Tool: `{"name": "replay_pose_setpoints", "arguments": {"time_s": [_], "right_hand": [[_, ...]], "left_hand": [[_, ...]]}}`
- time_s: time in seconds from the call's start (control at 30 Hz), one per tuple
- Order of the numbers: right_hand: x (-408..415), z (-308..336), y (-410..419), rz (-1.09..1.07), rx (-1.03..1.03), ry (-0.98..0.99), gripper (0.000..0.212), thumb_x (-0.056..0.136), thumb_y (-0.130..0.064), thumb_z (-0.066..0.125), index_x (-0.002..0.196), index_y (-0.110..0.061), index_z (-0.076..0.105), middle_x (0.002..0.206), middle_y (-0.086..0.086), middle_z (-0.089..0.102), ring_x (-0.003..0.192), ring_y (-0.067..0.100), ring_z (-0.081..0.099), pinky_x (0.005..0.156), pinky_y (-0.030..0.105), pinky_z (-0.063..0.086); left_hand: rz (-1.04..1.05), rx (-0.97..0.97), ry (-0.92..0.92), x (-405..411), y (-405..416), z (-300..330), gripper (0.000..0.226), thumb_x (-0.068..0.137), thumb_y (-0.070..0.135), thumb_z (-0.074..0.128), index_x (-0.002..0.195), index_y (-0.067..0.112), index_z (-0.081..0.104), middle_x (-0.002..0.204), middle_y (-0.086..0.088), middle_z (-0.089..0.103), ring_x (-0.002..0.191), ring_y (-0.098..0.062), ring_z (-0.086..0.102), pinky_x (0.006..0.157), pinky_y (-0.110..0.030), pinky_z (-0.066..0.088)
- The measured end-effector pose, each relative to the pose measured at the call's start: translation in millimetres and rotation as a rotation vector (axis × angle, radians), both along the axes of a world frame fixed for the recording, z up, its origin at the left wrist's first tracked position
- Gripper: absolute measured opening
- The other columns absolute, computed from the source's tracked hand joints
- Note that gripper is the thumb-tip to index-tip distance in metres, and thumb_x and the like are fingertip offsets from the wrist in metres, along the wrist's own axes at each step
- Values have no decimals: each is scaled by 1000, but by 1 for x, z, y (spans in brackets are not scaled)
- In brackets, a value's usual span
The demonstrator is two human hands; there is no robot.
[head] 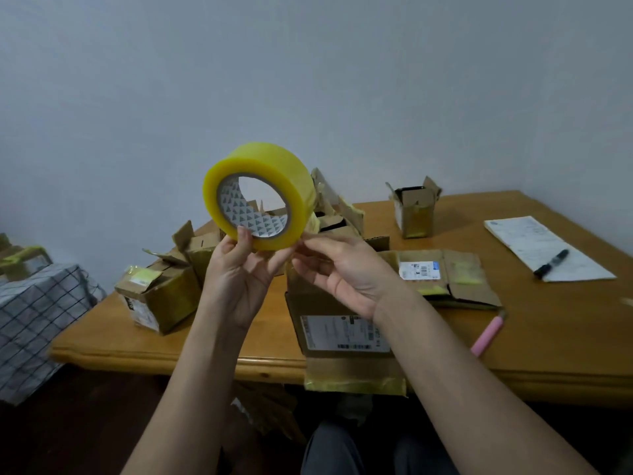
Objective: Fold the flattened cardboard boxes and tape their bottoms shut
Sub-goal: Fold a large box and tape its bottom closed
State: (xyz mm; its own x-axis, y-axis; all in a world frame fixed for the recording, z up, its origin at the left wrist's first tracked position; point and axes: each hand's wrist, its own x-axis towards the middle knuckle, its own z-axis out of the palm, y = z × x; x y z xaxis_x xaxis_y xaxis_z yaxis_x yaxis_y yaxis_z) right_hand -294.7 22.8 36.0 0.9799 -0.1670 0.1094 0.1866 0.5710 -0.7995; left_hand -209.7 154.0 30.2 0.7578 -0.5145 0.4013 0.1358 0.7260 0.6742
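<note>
A big roll of yellow packing tape is raised in front of me, above the wooden table. My left hand grips its lower rim, thumb inside the core. My right hand touches the roll's lower right edge with its fingertips pinched together. Beneath my hands a cardboard box with a white shipping label lies at the table's front edge, an old taped flap hanging over it. To its right lies a flattened box with a label.
Several folded boxes stand on the table: one at the left, some behind the roll, a small one at the back. A paper sheet with a black marker and a pink cutter lie right. A checked bundle sits left.
</note>
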Motion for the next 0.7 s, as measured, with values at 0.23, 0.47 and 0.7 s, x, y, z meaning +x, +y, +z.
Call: {"name": "replay_pose_setpoints", "arguments": {"time_s": [0.23,0.47,0.7], "right_hand": [[-1,2,-13,-49,-55,69,6,91,-4,63,94,-6,68,86,9,65,81,14,60,73,25,55],[9,1,-10,-188,-122,132,12,91,-6,64,82,-13,68,72,0,61,59,3,54,53,13,45],[-2,3,-29,-279,-39,95,7,86,-4,67,80,-6,70,69,1,68,59,5,60,51,15,49]], "left_hand": [[-25,44,-21,2,-16,-2,40,98,21,40,134,6,43,124,-13,68,115,-31,65,76,-35,61],[4,118,-25,6,-18,1,45,96,23,42,138,5,42,130,-17,63,117,-34,63,74,-36,61],[117,150,-113,16,-7,12,44,97,21,44,136,1,41,127,-22,59,109,-36,67,78,-43,61]]}}
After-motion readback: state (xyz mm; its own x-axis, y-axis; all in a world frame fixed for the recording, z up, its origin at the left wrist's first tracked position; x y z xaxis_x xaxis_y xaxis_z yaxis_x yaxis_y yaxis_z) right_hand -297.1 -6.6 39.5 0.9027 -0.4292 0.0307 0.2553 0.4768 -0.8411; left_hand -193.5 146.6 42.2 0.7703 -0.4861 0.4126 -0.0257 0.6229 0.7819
